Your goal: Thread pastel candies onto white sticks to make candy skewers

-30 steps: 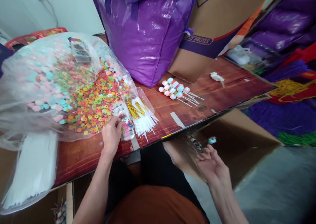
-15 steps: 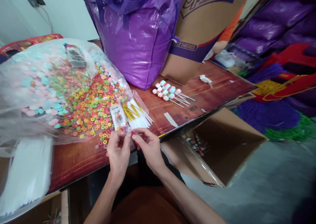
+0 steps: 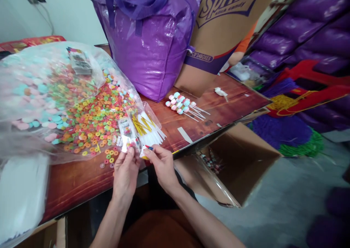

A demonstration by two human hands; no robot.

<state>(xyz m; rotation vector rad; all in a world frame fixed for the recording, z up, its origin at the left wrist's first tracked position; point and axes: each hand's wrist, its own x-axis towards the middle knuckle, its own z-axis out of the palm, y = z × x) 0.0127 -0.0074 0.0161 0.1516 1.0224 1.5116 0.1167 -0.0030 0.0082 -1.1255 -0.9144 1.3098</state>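
Both my hands meet at the near edge of the wooden table point(image 3: 224, 105). My left hand point(image 3: 126, 171) pinches a stack of small clear printed bags point(image 3: 126, 133) that lies beside the candy. My right hand point(image 3: 161, 162) pinches the bottom of one small printed bag point(image 3: 144, 150) and holds it slightly apart from the stack. Just behind the hands lies a clear pack of white sticks and gold twist ties point(image 3: 146, 126). A big clear plastic bag of colourful ring candies point(image 3: 87, 113) spreads over the table's left half.
Several finished candy sticks point(image 3: 182, 105) lie mid-table. A purple bag point(image 3: 149, 40) and a large printed carton point(image 3: 218, 29) stand at the back. An open cardboard box point(image 3: 235, 160) sits below the table's right edge. A white pack point(image 3: 19, 193) lies at the near left.
My right hand came up from the open box to join the left at the table edge, then drew one small bag away from the stack. The view shifted slightly left.
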